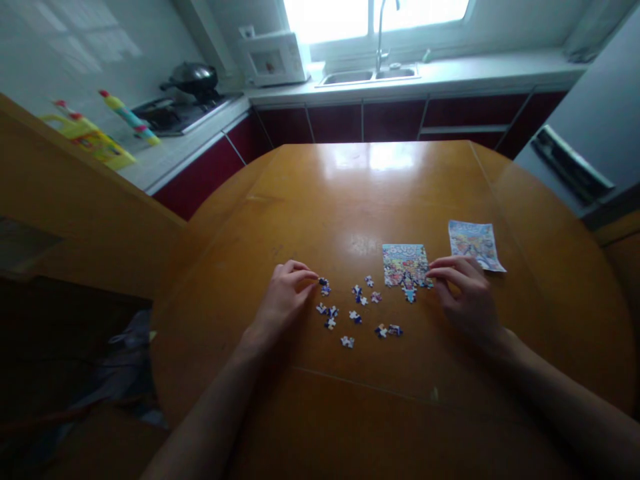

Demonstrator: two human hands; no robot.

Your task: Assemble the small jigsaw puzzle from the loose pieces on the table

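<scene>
- Orange-brown wood makes up our worktop [325, 207], and the partly joined puzzle [405, 260] lies flat on it, in front of us and a little to the right, with the loose pieces [355, 317] scattered to its left and nearer to us.
- Our left hand [286, 292] has its thumb and forefinger at a dark piece [323, 282] on the left side of the scatter; we cannot tell whether it grips that piece or merely touches it.
- Our right hand [465, 288] brings its fingertips to the right edge of the joined part; whether a piece sits between them is too small to tell.
- We judge this to be a matter of fitting and sorting, so at the edge we do well to line up tab and socket first, then press straight down with light fingers.
- Pushing sideways could buckle the joined part or loosen the piece jutting from its lower edge [410, 295].
- With the left hand, we best lift by the rim, turning a piece before trying it.
- For matching colours, we can consult the creased picture sheet [475, 241], just beyond the right hand.
</scene>
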